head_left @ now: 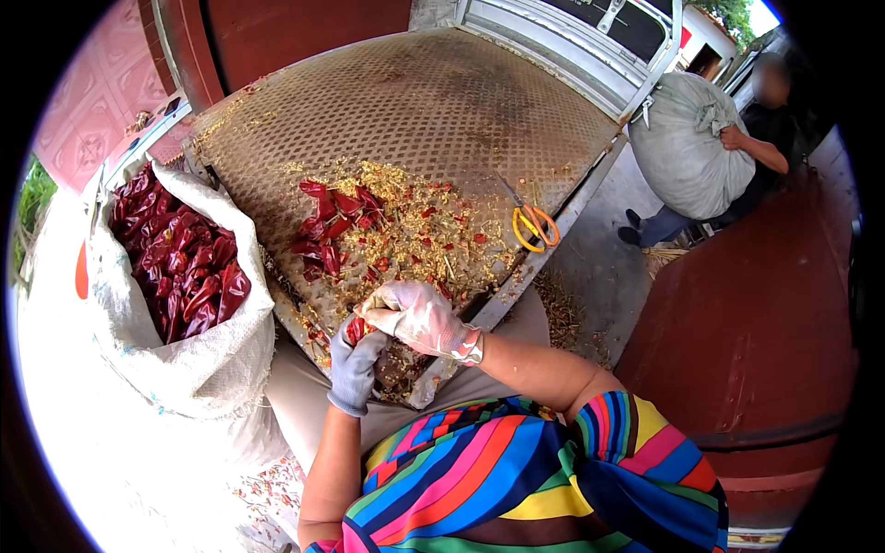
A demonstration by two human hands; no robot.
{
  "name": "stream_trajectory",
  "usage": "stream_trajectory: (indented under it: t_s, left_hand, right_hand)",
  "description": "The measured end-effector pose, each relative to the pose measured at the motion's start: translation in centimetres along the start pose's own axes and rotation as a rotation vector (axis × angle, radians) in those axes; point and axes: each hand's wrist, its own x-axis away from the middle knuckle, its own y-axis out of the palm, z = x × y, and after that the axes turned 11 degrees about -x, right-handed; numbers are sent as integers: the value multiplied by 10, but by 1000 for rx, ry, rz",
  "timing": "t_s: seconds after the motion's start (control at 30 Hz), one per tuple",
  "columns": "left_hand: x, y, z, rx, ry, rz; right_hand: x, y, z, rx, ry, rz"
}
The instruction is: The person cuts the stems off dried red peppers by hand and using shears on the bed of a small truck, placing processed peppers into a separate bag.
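My left hand [361, 364], in a grey glove, is closed round a dried red chili [356, 329] near the front edge of the metal platform. Against the same chili, my right hand [412, 316] has its fingers pinched together, in a pale glove with a pink camouflage cuff; anything between those fingertips is too small to make out. Beyond the hands lies a loose pile of dried red chili pieces [323, 226], mixed with scattered yellow seeds [396, 198] and stems. To the right of the seeds, scissors [533, 226] with yellow-orange handles rest near the platform's edge.
A white woven sack [207, 355] full of dark red chilies [180, 263] stands at the left. The patterned metal platform [442, 83] has a raised rim on its right. At the far right, a person [761, 138] holds a large stuffed pale sack [687, 152].
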Motion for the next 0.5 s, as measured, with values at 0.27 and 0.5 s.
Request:
stream_trajectory:
  t_s: [0.27, 0.5]
  left_hand:
    - [3, 0, 7, 64, -37, 10]
    - [6, 3, 15, 428, -62, -51]
  right_hand:
    - [-4, 8, 8, -1129, 485, 172]
    - [-30, -37, 34, -801, 210, 208]
